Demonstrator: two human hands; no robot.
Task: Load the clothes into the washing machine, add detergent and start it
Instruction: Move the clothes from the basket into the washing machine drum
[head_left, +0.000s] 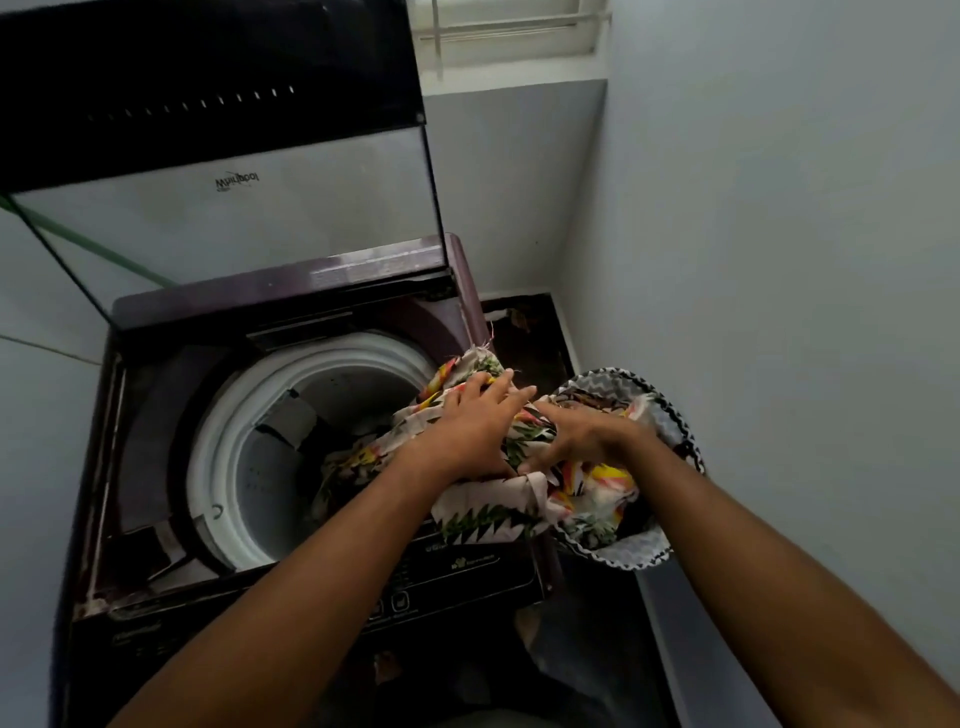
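Note:
A dark top-loading washing machine (291, 291) stands with its glass lid (228, 218) raised and its white-rimmed drum (234, 415) showing. A patterned cloth (488, 512) in white, green, yellow and black is draped from a zigzag-print laundry basket (641, 551) over the machine's right edge into the drum. My left hand (467, 421) lies on the cloth above the drum's right rim, fingers spread. My right hand (576, 436) grips a bunch of the same cloth at the basket's mouth.
The control panel (457, 577) runs along the machine's front edge. A grey wall (779, 260) stands close on the right, a dark gap (524, 332) behind the basket. A green hose (104, 249) runs behind the lid at left. A window (509, 31) is above.

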